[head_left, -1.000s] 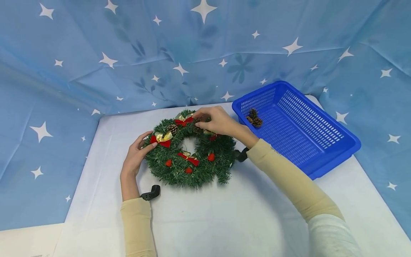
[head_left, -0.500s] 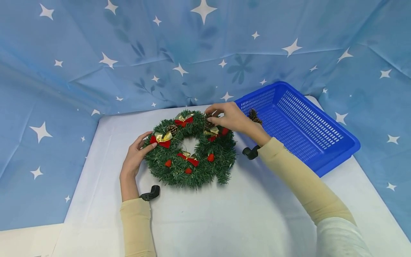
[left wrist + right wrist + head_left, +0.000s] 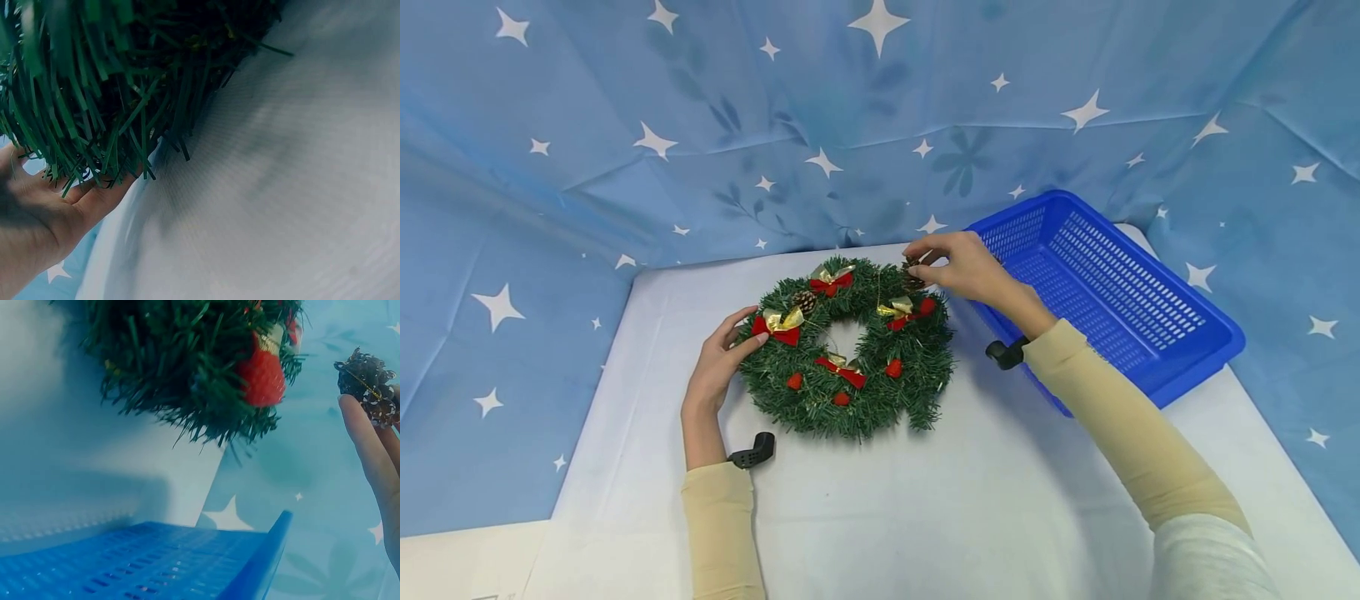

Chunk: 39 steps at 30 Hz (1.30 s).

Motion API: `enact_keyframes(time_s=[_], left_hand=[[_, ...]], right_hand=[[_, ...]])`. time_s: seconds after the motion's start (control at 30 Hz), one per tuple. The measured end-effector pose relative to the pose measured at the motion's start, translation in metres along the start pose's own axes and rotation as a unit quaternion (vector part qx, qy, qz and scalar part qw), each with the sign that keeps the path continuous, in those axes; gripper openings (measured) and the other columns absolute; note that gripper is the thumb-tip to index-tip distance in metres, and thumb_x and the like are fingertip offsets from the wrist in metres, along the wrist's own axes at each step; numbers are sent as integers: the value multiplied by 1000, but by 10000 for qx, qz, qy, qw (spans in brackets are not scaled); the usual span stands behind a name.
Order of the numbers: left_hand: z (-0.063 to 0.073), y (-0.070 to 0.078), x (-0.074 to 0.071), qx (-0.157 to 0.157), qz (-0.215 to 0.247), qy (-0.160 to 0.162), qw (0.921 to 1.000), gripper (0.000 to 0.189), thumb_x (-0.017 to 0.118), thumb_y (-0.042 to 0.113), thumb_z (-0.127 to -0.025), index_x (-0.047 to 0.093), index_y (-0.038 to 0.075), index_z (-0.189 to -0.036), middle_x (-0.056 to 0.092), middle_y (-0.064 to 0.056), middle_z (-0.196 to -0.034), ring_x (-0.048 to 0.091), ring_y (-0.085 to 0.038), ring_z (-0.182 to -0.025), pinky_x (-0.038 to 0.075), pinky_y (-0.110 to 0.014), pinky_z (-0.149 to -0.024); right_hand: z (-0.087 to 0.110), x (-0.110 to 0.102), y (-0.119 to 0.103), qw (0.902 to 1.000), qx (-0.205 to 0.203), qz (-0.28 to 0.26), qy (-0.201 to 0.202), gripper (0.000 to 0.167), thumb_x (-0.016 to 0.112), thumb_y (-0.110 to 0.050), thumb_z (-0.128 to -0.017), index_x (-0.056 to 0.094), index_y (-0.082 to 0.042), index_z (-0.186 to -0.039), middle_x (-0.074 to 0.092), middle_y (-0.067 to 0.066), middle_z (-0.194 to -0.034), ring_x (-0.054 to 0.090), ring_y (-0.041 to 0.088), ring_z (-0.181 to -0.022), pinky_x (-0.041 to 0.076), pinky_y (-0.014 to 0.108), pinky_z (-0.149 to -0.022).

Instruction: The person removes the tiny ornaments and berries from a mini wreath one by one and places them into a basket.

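Observation:
A green tinsel wreath [image 3: 775, 387] lies on the white-covered table, dressed with red-and-gold bows, red strawberry-like ornaments and a pine cone [image 3: 803, 301]. My left hand [image 3: 711, 371] grips its left edge, thumb on top by a red-and-gold bow [image 3: 778, 326], fingers round the outer side. Beyond the wreath's far right edge, my right hand [image 3: 966, 268] pinches another pine cone [image 3: 913, 272] between thumb and fingers. In the right wrist view, that cone [image 3: 367, 387] is raised off the greenery, a gold thread across it. The left wrist view has the left hand [image 3: 56, 212] under the tinsel.
A blue perforated basket [image 3: 1198, 367] stands at the right, its near left side behind my right forearm. Blue star-patterned cloth [image 3: 820, 108] hangs behind and beside the table. Each wrist carries a small black device [image 3: 754, 451].
My right hand has moved right with the pine cone, from the wreath's top to its far right edge, uncovering the right bow. The left hand stays put.

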<state>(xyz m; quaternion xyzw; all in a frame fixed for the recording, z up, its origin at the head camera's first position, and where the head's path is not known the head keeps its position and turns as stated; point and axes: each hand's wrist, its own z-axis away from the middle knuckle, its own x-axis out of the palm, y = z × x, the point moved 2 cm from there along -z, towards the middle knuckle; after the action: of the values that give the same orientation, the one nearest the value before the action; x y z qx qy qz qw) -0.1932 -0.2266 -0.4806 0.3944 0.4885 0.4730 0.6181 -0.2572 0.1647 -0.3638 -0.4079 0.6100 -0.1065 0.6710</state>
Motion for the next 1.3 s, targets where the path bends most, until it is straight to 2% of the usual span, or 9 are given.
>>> enact_keyframes(time_s=[0.27, 0.5, 0.73, 0.83, 1.0, 1.2, 1.3], left_hand=[[-1, -2, 0, -13, 25, -8, 10000, 69, 72, 33, -98, 41, 27, -159, 11, -4, -173, 6, -33, -160, 14, -70, -122], [-4, 1, 1, 37, 29, -14, 10000, 69, 72, 34, -98, 41, 28, -159, 11, -5, -173, 6, -32, -160, 16, -69, -122], [-3, -2, -1, -139, -19, -85, 9999, 69, 70, 30, -100, 38, 25, -161, 9, -7, -173, 6, -33, -160, 14, -70, -122], [-2, -2, -2, -127, -67, -78, 9999, 69, 69, 29, -100, 37, 24, -161, 9, -7, -174, 6, -34, -160, 12, -71, -121], [-1, -2, -3, -53, -73, -52, 9999, 70, 70, 32, -99, 38, 26, -161, 11, -7, -173, 7, -34, -160, 11, -71, -122], [-2, -4, -2, 0, -51, -44, 10000, 69, 70, 31, -100, 38, 25, -161, 11, -6, -173, 8, -33, -160, 13, -70, -122], [1, 1, -1, -33, -30, -55, 10000, 69, 69, 30, -100, 38, 23, -161, 11, -7, -173, 7, -33, -160, 13, -70, -122]], right_hand=[[4, -10, 11, 9995, 197, -111, 207, 29, 73, -21, -97, 74, -15, -126, 76, 10, -116, 75, 23, -96, 49, 33, -68], [8, -29, 20, 9983, 249, 128, 505, 31, 72, -20, -97, 73, -14, -128, 77, 11, -116, 75, 27, -98, 48, 36, -75], [15, -46, 40, 9970, 550, 222, 493, 35, 70, -24, -99, 70, -13, -132, 74, 11, -124, 73, 28, -102, 55, 45, -87], [17, -52, 48, 9961, 599, 273, 585, 36, 70, -23, -99, 70, -11, -133, 73, 11, -126, 72, 28, -105, 57, 44, -84], [23, -57, 62, 9941, 782, 440, 610, 36, 69, -21, -99, 69, -9, -133, 71, 13, -128, 72, 30, -107, 57, 33, -74], [27, -58, 78, 9924, 973, 563, 505, 36, 67, -19, -100, 68, -6, -134, 69, 19, -130, 71, 35, -107, 56, 39, -76], [28, -57, 86, 9919, 971, 638, 511, 35, 68, -17, -100, 69, -5, -132, 70, 20, -129, 70, 37, -107, 55, 40, -75]])
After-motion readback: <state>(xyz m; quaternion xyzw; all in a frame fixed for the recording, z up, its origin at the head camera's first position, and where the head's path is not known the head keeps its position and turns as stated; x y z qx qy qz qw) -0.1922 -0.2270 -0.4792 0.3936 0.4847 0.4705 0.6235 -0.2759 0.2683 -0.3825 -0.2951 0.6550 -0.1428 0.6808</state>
